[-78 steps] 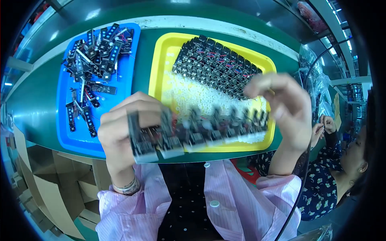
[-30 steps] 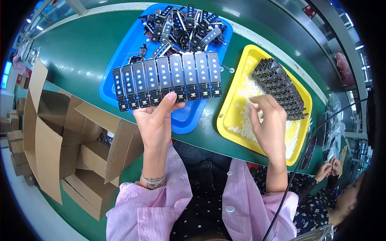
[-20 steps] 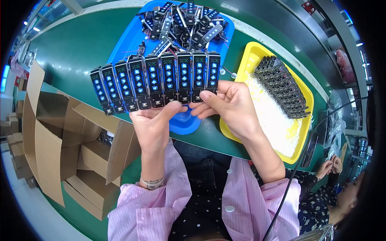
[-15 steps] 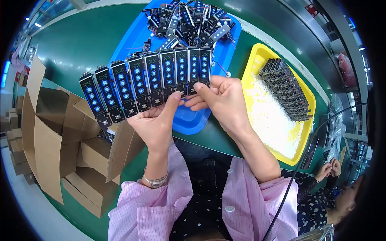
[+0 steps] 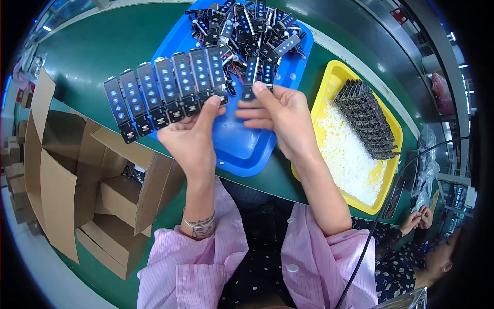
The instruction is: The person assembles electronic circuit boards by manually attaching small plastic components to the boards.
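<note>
My left hand is closed on a fanned row of slim black light modules, each with a line of bluish-white spots. The thumb presses the lower end of the row's rightmost one. To the right, my right hand pinches a pair of the same modules between thumb and fingers, its other fingers stretched leftward. A gap separates this pair from the row. Both hands are raised over the near part of a blue tray, whose far part holds a heap of similar modules with thin wires.
A yellow tray at right holds small white pieces and a stack of dark boards. Opened cardboard boxes stand at left. A black cable runs down the right side. Another person's hands work at far right.
The one long row has been parted: two modules at its right end are now apart in my right hand. The left-hand row has risen slightly, and its spots look paler.
</note>
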